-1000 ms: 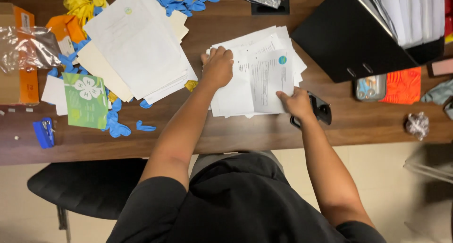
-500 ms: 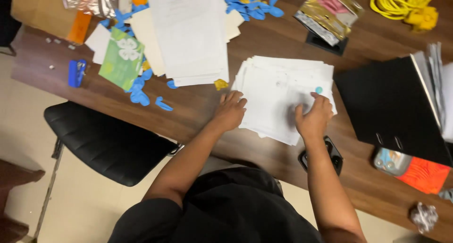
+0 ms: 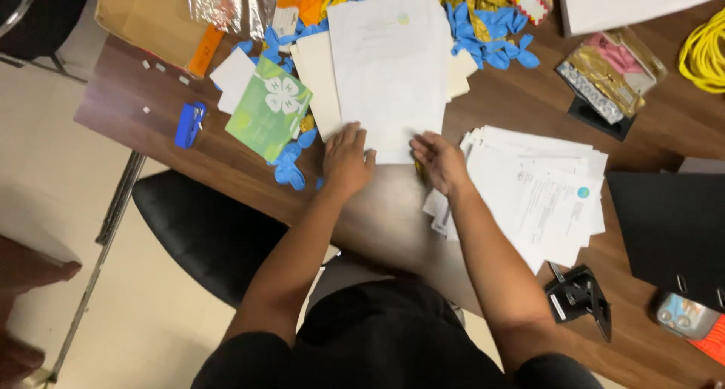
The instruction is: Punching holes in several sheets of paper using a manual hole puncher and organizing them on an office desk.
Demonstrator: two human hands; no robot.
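Nearest the person, a black punch (image 3: 580, 297) sits at the counter (image 3: 377, 215) edge, right of the right arm. Beyond it a fanned pile of printed sheets (image 3: 536, 196) lies loose and uneven, one sheet bearing a small round teal mark; this pile looks not yet squared.

Both hands rest at the near edge of the taller white stack (image 3: 389, 72). The left hand (image 3: 346, 161) lies flat, fingers spread over the stack's lower left corner. The right hand (image 3: 439, 161) has its fingers curled at the lower right corner, touching the paper's edge; whether it pinches a sheet I cannot tell. The stack sits fairly even, cream sheets showing beneath it on either side. By this, the sorting seems about midway.

Left of the stack lies a green leaflet (image 3: 269, 108) with a white clover, then a blue stapler (image 3: 188, 125). Farther back: blue and yellow balloons (image 3: 491, 30), a gold foil packet (image 3: 610, 75), clear wrap over an orange-striped cardboard box (image 3: 155, 15), and a yellow cord (image 3: 702, 53).
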